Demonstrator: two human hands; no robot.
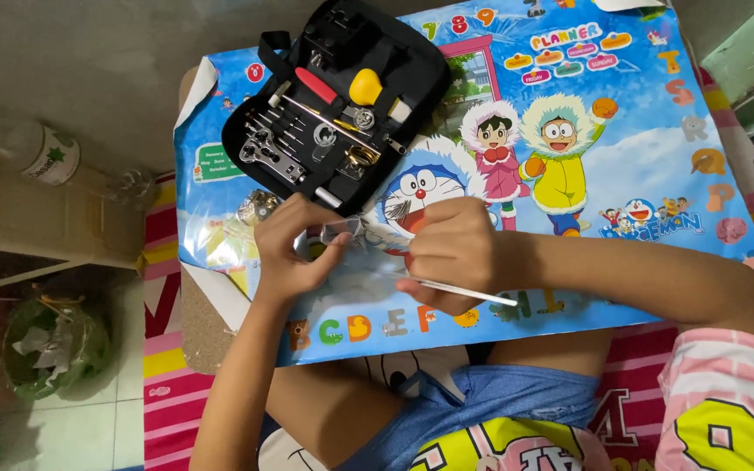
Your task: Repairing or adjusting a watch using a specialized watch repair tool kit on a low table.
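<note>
Silver-white and thin, a tool (pixel 473 294) is sticking out of our right hand (pixel 452 253), whose fingers are curling tight around it. Our left hand (pixel 294 249) is pinching a small clear piece (pixel 339 234) on the cartoon mat (pixel 656 166), just below the open black tool case (pixel 342 96).

tool tip (pixel 412 281) behind right hand (pixel 451 253)
</note>
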